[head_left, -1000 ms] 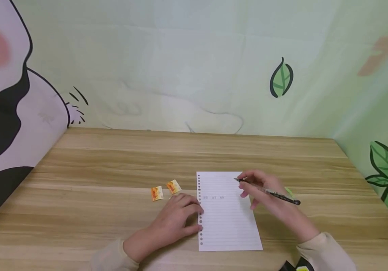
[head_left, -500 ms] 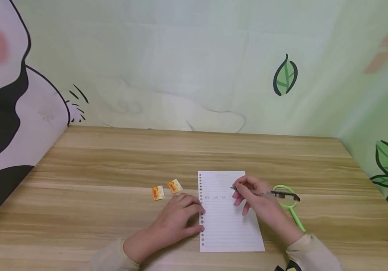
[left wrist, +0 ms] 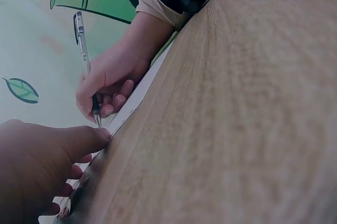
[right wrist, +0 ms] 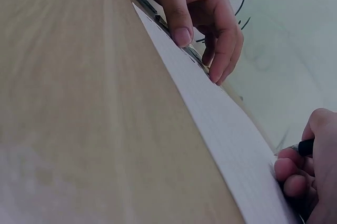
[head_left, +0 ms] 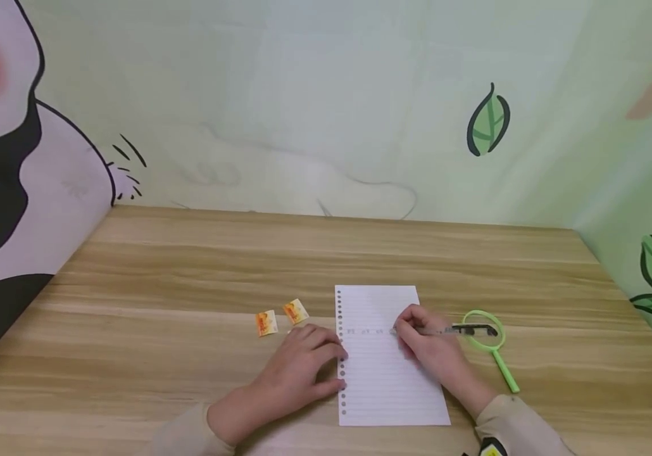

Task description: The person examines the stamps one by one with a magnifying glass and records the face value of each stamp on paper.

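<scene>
A sheet of lined white paper (head_left: 385, 386) with punched holes down its left side lies on the wooden table. Three small groups of handwritten marks (head_left: 365, 332) sit in a row across it. My right hand (head_left: 431, 348) pinches a pen (left wrist: 83, 50) with a clear barrel and dark grip, its tip at the paper just right of those marks. Along the holed edge rests my left hand (head_left: 297, 364), fingers loosely bent, fingertips and thumb pressing the paper's margin. In the right wrist view, the pen's dark grip (right wrist: 306, 147) shows beside the right fingers.
Right of the paper lies a green magnifying glass (head_left: 505, 370), its ring partly behind the pen. Two small orange-and-white packets (head_left: 266, 323) lie beyond the left hand. A printed backdrop (head_left: 280, 114) rises behind the table and along both sides.
My right hand has moved down and left over the paper, lowering the pen tip to the row of marks. This uncovers the green magnifying glass. The left hand has stayed at the paper's edge.
</scene>
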`<state>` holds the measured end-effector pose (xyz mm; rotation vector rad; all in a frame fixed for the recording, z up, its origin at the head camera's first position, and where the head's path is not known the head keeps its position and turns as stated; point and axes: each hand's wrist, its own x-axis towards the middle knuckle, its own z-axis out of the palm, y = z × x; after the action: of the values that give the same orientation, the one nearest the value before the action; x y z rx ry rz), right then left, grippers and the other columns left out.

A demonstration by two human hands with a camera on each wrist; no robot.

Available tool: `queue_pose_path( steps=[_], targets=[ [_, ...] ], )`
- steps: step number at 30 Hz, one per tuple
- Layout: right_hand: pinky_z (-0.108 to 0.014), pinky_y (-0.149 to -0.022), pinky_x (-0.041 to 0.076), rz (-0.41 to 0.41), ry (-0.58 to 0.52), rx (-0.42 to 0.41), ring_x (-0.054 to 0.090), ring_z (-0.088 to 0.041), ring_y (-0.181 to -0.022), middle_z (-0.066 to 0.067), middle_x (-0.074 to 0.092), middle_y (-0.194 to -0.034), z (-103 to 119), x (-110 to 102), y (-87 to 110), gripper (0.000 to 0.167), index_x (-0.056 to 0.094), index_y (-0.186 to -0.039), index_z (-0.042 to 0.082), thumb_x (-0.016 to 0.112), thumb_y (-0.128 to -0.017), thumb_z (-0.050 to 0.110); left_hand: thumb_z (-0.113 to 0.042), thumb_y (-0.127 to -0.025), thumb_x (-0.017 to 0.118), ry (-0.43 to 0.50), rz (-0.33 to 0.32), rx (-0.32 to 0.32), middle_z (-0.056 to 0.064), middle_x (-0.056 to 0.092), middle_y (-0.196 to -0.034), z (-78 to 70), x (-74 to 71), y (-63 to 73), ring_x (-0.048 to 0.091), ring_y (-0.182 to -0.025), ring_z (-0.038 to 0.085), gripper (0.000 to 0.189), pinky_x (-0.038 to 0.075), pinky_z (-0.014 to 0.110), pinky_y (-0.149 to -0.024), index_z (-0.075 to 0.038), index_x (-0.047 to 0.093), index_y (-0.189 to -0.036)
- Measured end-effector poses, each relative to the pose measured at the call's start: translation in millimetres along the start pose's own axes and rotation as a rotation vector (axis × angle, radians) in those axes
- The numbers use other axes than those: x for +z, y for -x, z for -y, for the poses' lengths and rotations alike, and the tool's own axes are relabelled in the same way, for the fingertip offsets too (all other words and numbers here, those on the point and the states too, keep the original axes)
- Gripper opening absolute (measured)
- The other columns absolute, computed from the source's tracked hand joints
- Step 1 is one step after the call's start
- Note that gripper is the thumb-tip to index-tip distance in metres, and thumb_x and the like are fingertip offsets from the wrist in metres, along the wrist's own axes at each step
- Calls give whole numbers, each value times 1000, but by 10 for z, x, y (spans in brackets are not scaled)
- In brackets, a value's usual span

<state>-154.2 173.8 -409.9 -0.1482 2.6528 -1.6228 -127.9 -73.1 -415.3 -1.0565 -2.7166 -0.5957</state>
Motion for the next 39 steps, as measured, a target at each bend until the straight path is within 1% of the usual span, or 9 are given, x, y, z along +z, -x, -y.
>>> queue_pose_path(
  steps=[3, 6, 11, 14, 20, 26, 33, 39],
  targets=[
    [-20, -49, 39, -13, 16, -11, 47, -9, -47, -3, 51, -57, -7, 12, -1, 11, 58, -81, 3, 56, -90, 8, -42, -78, 74, 5, 0, -4, -4, 62, -113, -3, -3, 1, 53, -111, 15, 35, 40, 38, -104, -21, 68, -104],
    [-20, -49, 38, -28, 30, -12, 47, -9, -47, -3, 50, -56, -11, 15, -1, 11, 58, -79, 3, 56, -90, 7, -43, -78, 74, 5, -3, -3, -4, 62, -113, -3, -1, 1, 53, -111, 15, 34, 41, 39, -103, -21, 68, -104],
    [-19, -52, 38, -71, 88, -25, 47, -7, -53, -1, 53, -59, -32, 13, -7, 12, 59, -77, 6, 56, -88, 7, -43, -77, 75, 0, -7, -1, -4, 62, -113, -7, 2, -1, 53, -111, 16, 35, 41, 39, -103, -21, 68, -103],
    [-18, -54, 38, -86, 104, -26, 47, -7, -55, 0, 54, -59, -41, 12, -7, 12, 60, -76, 7, 56, -87, 7, -42, -78, 74, 8, -1, -8, -4, 62, -114, -13, -2, -2, 53, -111, 16, 35, 40, 39, -104, -20, 68, -104],
    [-19, -56, 39, -84, 114, -32, 48, -8, -57, 0, 54, -61, -47, 8, -5, 12, 60, -75, 8, 57, -87, 7, -42, -77, 75, 7, -2, -11, -4, 61, -114, -17, -4, -7, 53, -112, 15, 35, 40, 39, -104, -20, 68, -104],
    [-19, -57, 39, -76, 128, -19, 49, -8, -58, 0, 54, -61, -42, 11, -10, 12, 59, -75, 8, 57, -87, 8, -43, -77, 75, 4, 6, -13, -4, 62, -114, -7, -2, -11, 53, -112, 16, 36, 40, 39, -105, -20, 68, -104],
    [-20, -56, 38, -73, 156, -14, 48, -11, -60, 2, 52, -60, -45, 7, -17, 15, 57, -70, 12, 56, -85, 9, -43, -76, 75, -2, 2, -11, -4, 62, -114, -3, -1, -9, 53, -112, 16, 36, 40, 39, -105, -21, 68, -104],
    [-21, -52, 39, -89, 122, 20, 47, -11, -56, 0, 53, -60, -63, -1, -16, 13, 58, -74, 10, 55, -87, 10, -43, -76, 75, -8, -4, -8, -5, 62, -113, -17, -1, -14, 53, -111, 15, 36, 40, 39, -104, -21, 68, -104]
  ],
)
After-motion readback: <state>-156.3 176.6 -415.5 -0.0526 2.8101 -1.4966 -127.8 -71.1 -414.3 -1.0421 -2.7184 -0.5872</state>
